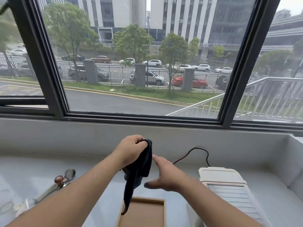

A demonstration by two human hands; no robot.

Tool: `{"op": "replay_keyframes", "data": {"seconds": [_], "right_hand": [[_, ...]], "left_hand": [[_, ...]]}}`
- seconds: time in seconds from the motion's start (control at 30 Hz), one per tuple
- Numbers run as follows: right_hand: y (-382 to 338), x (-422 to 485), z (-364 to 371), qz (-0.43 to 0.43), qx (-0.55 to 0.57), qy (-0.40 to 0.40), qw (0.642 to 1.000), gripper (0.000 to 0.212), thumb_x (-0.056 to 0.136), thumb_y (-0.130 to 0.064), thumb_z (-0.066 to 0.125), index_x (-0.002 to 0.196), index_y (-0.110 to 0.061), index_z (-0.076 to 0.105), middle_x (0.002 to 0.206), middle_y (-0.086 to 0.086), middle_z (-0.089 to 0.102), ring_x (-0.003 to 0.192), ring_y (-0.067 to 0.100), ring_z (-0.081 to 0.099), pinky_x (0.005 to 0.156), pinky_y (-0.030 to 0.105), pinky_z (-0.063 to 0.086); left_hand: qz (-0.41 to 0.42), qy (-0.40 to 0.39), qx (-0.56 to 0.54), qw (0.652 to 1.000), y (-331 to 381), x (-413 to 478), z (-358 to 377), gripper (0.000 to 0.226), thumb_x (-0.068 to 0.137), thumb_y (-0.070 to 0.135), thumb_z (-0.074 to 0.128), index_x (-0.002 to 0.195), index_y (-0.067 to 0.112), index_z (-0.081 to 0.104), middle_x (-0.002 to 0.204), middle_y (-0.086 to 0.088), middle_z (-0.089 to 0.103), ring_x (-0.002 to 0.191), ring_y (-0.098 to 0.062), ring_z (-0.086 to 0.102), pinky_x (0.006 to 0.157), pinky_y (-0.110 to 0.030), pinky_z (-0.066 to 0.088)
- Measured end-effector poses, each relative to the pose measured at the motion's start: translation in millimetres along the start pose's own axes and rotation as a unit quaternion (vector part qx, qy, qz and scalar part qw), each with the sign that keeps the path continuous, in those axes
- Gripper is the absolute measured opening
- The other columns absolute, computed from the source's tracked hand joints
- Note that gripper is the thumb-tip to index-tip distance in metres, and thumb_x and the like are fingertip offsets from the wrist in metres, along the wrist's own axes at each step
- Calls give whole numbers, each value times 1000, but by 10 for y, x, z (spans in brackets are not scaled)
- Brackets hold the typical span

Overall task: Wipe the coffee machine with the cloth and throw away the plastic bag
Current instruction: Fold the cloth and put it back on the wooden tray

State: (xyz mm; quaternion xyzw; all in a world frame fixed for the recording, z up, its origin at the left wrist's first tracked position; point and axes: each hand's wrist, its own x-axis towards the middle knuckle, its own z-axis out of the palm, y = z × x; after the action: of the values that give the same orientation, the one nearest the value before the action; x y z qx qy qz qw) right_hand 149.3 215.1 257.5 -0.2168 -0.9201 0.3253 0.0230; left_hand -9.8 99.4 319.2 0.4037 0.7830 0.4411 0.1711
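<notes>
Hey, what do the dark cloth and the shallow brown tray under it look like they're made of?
The dark navy cloth looks like soft knitted or terry fabric: it hangs limp and folded from the left hand, matte. The shallow brown rectangular tray looks like light wood or bamboo, perhaps fibreboard: matte tan base, paler raised rim.

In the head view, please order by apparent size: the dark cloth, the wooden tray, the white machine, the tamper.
1. White machine, cut by the frame.
2. Wooden tray, also cut off; nearly equal to the machine, so unsure.
3. Dark cloth, hanging from the left hand.
4. Tamper.
</notes>
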Motion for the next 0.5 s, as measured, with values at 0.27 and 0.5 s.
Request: {"op": "replay_keyframes", "data": {"seconds": [0.27,0.5], "right_hand": [[-420,295,303,4,99,105,990,45,75,-34,48,115,-52,53,106,-25,69,96,2,64,78,33,56],[-638,386,99,63,448,67,889,37,102,-50,57,116,-20,74,116,12,78,109,30,75,94,50,60]], "left_hand": [[0,-3,-36,999,-354,132,-468,31,93,41,56,82,14,66,61,7,57,58,-12,53,61,-32,45],[-41,26,0,999,-820,280,-784,37,99,48,58,82,17,68,57,8,59,58,-16,58,63,-39,51]]}}
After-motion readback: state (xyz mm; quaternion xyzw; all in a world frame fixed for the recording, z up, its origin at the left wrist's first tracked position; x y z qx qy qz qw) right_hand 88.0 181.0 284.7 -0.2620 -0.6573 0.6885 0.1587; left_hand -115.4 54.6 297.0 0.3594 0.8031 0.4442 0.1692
